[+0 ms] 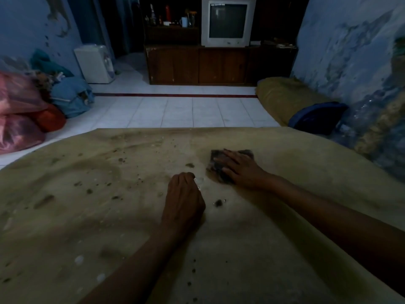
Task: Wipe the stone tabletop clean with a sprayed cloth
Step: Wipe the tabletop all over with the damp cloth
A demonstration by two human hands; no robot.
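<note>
The tan stone tabletop (pixel 83 216) fills the lower frame, speckled with dark crumbs, smears and small wet drops. A dark, crumpled cloth (pixel 215 166) lies on it right of centre. My right hand (pixel 242 170) presses flat on the cloth, fingers spread and pointing left, covering most of it. My left hand (pixel 183 196) rests on the stone just left of the cloth, its fingers curled into a loose fist; nothing shows in it. A wet patch glistens between the two hands.
Beyond the table's far edge is white tiled floor (pixel 179 110). Bundles of pink, red and blue cloth (pixel 32 110) lie on the left. A yellowish cushion (pixel 282 95) and a blue bag (pixel 315 117) sit right. A wooden cabinet (pixel 219 64) carries a television (pixel 228 21).
</note>
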